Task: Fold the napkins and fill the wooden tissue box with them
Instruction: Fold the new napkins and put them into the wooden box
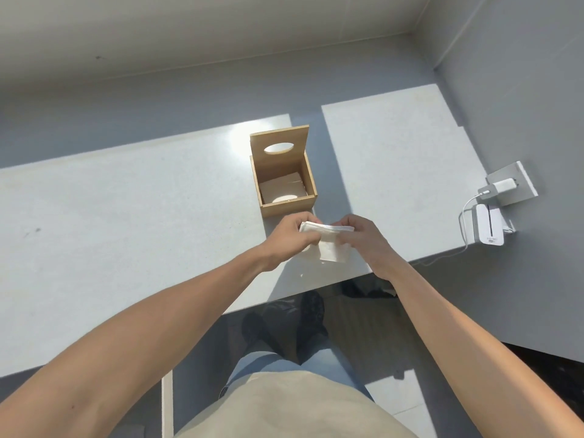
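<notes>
A white napkin [328, 240] is held up between the 2 hands, just above the near edge of the tabletop [126, 216]. Its folded upper edge runs from the left hand [292, 237] across to the right hand [363, 237], and a loose flap hangs down below that edge between them. Just beyond the hands stands the wooden tissue box [286, 188], apart from them and not touched. The box lid [279, 146], with an oval slot cut through it, stands upright at the far side of the box. Inside, at the bottom, lies a stack of folded napkins [281, 188] with a bright oval of sunlight on it.

The tabletop is pale and grey-white, lit by hard sun with broad bands of shadow across it. A grey wall rises behind and to the right. On the right wall a white charger [502, 186] sits in a socket plate, a cable running down to a small white device [488, 229] resting at the right end of the tabletop. Below the tabletop edge show blue jeans, dark shoes and the floor.

The left hand pinches the napkin's left end, fingers curled round it. The right hand pinches the right end between thumb and curled fingers.
</notes>
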